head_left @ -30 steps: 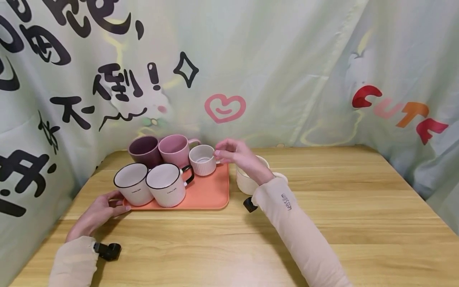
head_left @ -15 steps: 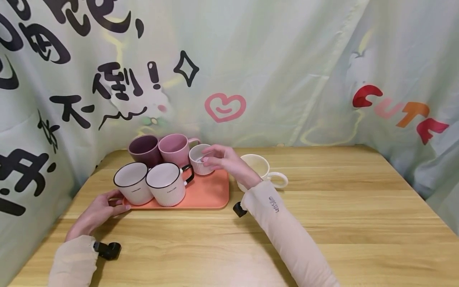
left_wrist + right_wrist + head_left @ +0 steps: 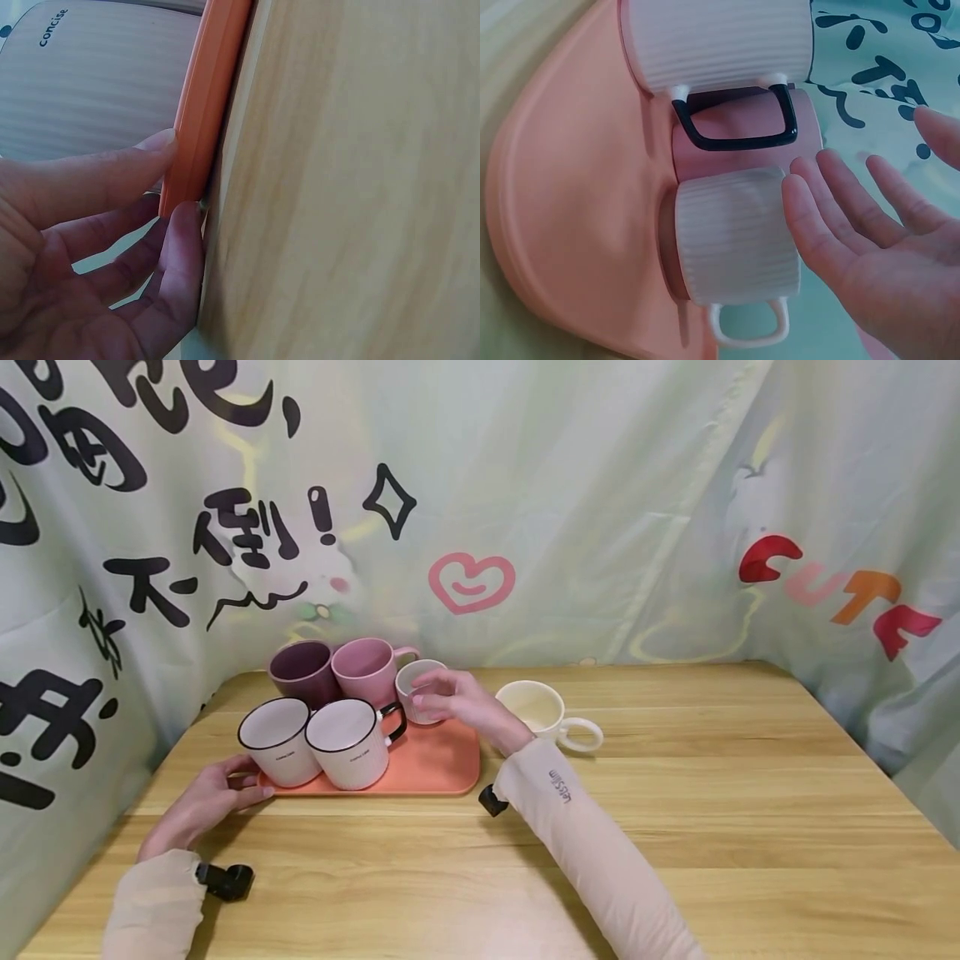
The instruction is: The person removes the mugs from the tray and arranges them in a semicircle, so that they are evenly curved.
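Observation:
My left hand (image 3: 213,802) holds the front left corner of an orange tray (image 3: 442,764). In the left wrist view its thumb lies against the tray rim (image 3: 196,112), with a finger on the other side. Over the rim of a small white ribbed cup (image 3: 735,236) hovers my right hand (image 3: 468,702); its fingers (image 3: 859,199) are spread and loosely bent, gripping nothing. That cup stands upright at the tray's back, handle outward. Two white mugs with black rims, the left one (image 3: 277,747) and the right one (image 3: 352,752), stand in front.
Behind the white mugs are a dark purple mug (image 3: 303,672) and a pink mug (image 3: 363,668). A cream cup (image 3: 532,706) with a round handle stands on the wooden table (image 3: 712,777), right of the tray. A printed curtain (image 3: 600,527) hangs along the back.
My right hand has moved left from the small cup's handle side to over its rim, uncovering more of the cream cup. The left hand stays at the tray corner.

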The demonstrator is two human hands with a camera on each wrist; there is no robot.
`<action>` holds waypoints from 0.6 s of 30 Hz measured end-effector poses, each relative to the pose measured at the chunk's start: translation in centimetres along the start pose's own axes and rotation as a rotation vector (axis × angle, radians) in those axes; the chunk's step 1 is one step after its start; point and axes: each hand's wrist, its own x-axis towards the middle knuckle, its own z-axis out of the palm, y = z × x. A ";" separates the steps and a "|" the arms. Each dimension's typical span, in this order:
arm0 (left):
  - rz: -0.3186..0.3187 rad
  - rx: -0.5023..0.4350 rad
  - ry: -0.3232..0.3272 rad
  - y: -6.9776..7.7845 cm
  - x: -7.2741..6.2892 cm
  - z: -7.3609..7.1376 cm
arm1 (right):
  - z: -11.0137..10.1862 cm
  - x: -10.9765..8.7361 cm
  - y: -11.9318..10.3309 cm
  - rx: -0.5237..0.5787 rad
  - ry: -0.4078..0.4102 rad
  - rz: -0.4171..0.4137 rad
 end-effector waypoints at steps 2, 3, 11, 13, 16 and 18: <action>0.002 0.000 0.000 0.0 0.0 0.0 | 0.1 0.1 0.1 -0.008 -0.011 -0.001; 0.007 -0.001 0.001 0.0 0.0 0.0 | 0.1 0.2 0.2 -0.011 -0.017 -0.004; 0.032 0.017 0.015 -0.3 -0.1 0.0 | 0.7 0.5 0.2 -0.053 -0.072 0.002; 0.028 0.019 0.011 -0.3 0.0 0.0 | 0.8 0.6 0.2 -0.056 -0.081 0.011; 0.022 0.019 0.007 -0.3 0.0 -0.1 | 1.0 0.7 0.4 -0.032 -0.095 0.017; 0.023 0.012 0.005 -0.3 0.0 -0.1 | 1.2 0.8 0.6 -0.016 -0.106 0.014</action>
